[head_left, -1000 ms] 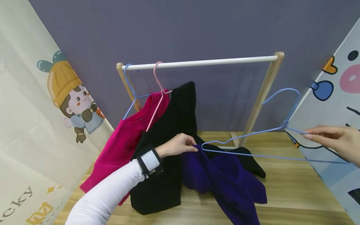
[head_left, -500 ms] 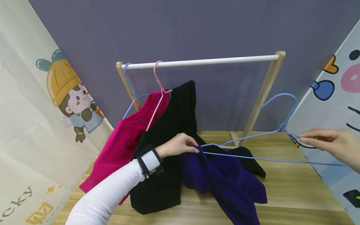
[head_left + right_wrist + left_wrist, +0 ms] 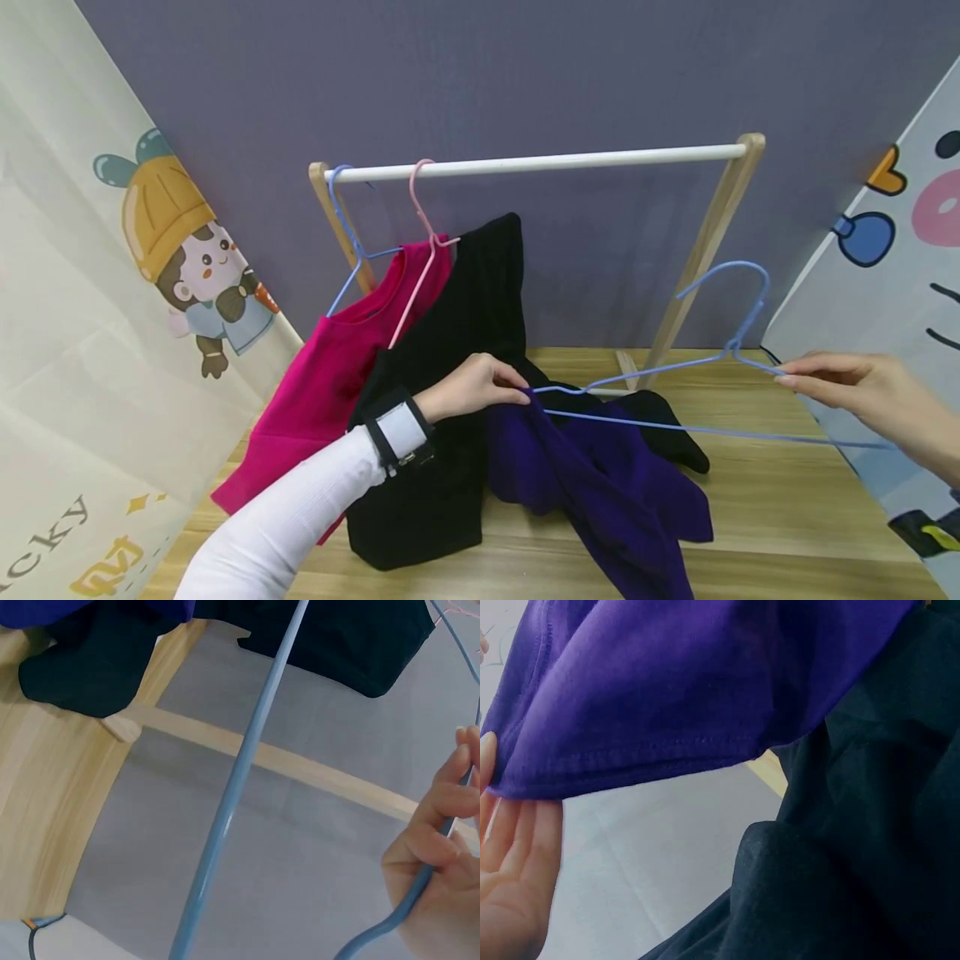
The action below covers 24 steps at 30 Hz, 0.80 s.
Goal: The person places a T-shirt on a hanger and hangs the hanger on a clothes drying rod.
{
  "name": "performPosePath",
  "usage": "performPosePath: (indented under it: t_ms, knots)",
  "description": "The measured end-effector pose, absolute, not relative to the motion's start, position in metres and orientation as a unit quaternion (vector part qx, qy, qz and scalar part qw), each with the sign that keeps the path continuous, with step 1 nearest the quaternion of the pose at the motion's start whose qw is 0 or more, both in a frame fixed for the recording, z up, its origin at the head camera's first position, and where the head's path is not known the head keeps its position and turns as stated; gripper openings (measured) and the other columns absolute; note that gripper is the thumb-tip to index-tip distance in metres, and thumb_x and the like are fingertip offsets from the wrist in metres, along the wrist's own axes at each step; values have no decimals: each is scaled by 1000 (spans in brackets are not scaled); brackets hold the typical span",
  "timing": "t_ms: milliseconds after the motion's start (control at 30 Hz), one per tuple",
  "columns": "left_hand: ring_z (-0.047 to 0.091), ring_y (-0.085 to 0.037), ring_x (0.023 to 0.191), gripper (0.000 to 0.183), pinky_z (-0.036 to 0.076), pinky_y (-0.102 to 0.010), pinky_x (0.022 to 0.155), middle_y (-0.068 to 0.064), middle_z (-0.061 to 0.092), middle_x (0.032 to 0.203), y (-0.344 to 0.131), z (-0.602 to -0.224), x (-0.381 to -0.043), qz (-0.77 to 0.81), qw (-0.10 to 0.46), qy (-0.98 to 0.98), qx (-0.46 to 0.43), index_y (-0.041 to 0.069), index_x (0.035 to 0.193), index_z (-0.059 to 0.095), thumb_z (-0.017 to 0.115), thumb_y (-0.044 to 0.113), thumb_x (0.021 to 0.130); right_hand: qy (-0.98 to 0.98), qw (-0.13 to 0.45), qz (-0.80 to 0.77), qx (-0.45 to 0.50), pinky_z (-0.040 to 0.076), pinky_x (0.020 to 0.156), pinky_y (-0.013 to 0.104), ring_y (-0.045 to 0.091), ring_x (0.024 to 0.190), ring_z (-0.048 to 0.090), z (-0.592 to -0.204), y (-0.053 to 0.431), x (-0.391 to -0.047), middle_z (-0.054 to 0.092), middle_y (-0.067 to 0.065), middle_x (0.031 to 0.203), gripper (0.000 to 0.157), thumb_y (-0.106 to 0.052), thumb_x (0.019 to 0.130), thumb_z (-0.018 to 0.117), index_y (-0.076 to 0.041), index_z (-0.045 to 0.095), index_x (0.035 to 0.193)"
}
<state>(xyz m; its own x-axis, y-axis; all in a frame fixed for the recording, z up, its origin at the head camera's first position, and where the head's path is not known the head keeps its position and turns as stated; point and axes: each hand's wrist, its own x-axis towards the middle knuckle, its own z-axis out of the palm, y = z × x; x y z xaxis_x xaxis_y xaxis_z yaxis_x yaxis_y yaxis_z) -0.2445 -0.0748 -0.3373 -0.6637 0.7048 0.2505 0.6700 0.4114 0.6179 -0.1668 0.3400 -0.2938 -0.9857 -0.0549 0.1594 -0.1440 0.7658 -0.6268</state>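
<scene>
My left hand [image 3: 474,387] pinches the edge of a dark purple garment [image 3: 607,483], which lies bunched over black cloth on the wooden table. In the left wrist view, the thumb and fingers of that hand [image 3: 517,885] hold a corner of the garment's stitched hem [image 3: 652,769]. My right hand [image 3: 873,400] pinches the right shoulder of a blue clothes hanger [image 3: 720,431], its hook pointing up. The hanger's left end disappears at the purple edge beside my left fingertips. In the right wrist view, my fingers [image 3: 439,840] curl round the hanger's wire.
Behind stands a small rack with a white rail [image 3: 585,162] and wooden legs [image 3: 701,250]. At its left hang a pink garment [image 3: 315,400] on a blue hanger and a black garment [image 3: 465,317] on a pink hanger. Printed curtains [image 3: 67,333] flank the wooden table [image 3: 765,517].
My right hand has moved left with the blue hanger, whose left end has gone in at the purple garment's edge. My left hand keeps its pinch in nearly the same place.
</scene>
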Motion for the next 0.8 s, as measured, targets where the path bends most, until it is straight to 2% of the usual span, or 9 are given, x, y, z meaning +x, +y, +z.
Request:
performPosePath:
  t_ms: [133, 300, 367, 567, 633, 733, 800]
  knots:
    - [56, 1, 73, 11, 48, -22, 63, -3, 69, 83, -75, -340, -244, 354, -4, 833, 424, 11, 84, 69, 66, 18, 77, -938, 51, 337, 55, 44, 58, 25, -8, 75, 47, -297, 339, -169, 52, -24, 87, 31, -28, 83, 59, -5, 60, 104]
    - [55, 2, 71, 9, 48, -21, 61, -2, 69, 79, -74, -342, -243, 354, -21, 826, 439, 11, 81, 69, 67, 17, 76, -941, 32, 333, 53, 44, 64, 41, -7, 76, 45, -301, 330, -169, 53, -10, 95, 35, -33, 85, 56, -6, 59, 106]
    - [55, 2, 70, 9, 48, -21, 61, -2, 69, 79, -73, -343, -243, 354, -20, 826, 439, 11, 81, 69, 67, 17, 76, -939, 36, 338, 47, 43, 65, 41, -7, 76, 46, -302, 325, -169, 53, -10, 94, 36, -34, 84, 56, -6, 59, 106]
    - [55, 1, 68, 7, 48, -21, 59, -3, 69, 77, -71, -345, -242, 360, -24, 830, 425, 10, 80, 69, 67, 15, 75, -928, 56, 366, 42, 42, 60, 25, -8, 77, 45, -304, 317, -166, 52, -26, 87, 32, -31, 83, 59, -6, 61, 104]
    - [54, 1, 67, 6, 48, -21, 58, -3, 69, 77, -70, -344, -241, 371, -27, 829, 419, 9, 79, 69, 67, 14, 75, -925, 47, 375, 34, 44, 66, 32, -11, 78, 43, -304, 316, -165, 50, -29, 87, 34, -33, 83, 58, -7, 60, 105]
    - [54, 1, 66, 6, 48, -20, 58, -4, 69, 76, -69, -343, -239, 385, -30, 823, 417, 9, 79, 69, 67, 13, 75, -923, 40, 382, 25, 42, 73, 47, -13, 79, 40, -303, 314, -163, 47, -31, 87, 37, -36, 84, 56, -7, 59, 107]
    - [55, 1, 67, 5, 48, -20, 58, -3, 69, 77, -67, -341, -239, 394, -32, 818, 419, 10, 79, 69, 67, 13, 76, -922, 31, 385, 17, 40, 74, 51, -13, 79, 39, -301, 313, -161, 47, -31, 88, 39, -38, 83, 56, -8, 59, 108]
